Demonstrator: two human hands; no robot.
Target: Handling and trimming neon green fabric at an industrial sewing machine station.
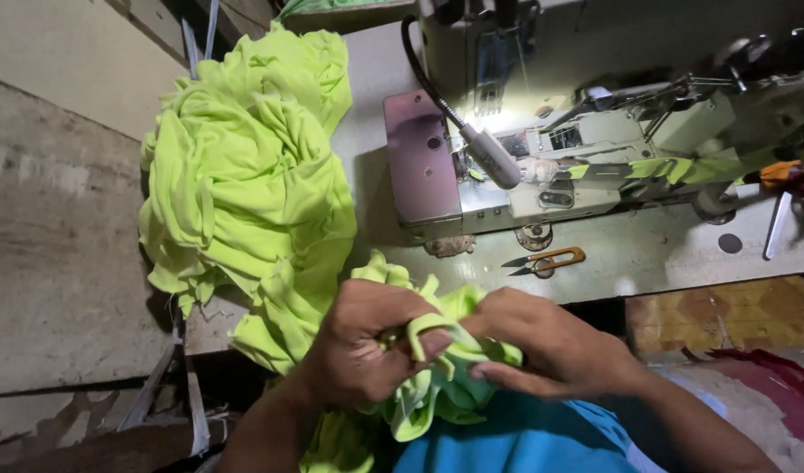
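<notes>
Fabric dominates the view: a big heap of lime-green knit cloth (244,175) lies piled up and to the left of the hands, spilling off the table edge down toward the left wrist. Beyond the hands, up and to the right, stands a pale industrial sewing machine (586,149) on a light worktable (665,250), with a strip of the same green cloth fed along its bed and a small gooseneck lamp (489,156) shining on the needle area. Below the hands, close to the body, shows a blue garment (516,442) worn by the person, and to the right of the right forearm a dark red cloth (761,385) lies on a pale surface. Between the two hands sits the green fabric piece (446,368), bunched up just in front of the blue garment and touching the lower end of the heap. The left hand (367,346) is clenched round a fold of it, a narrow band of cloth looped over its fingers. The right hand (542,346) pinches the same piece from the other side, fingertips pressed into the cloth and nearly meeting the left hand. Just beyond the right hand, on the table, lie small orange-handled thread snips (546,260).
</notes>
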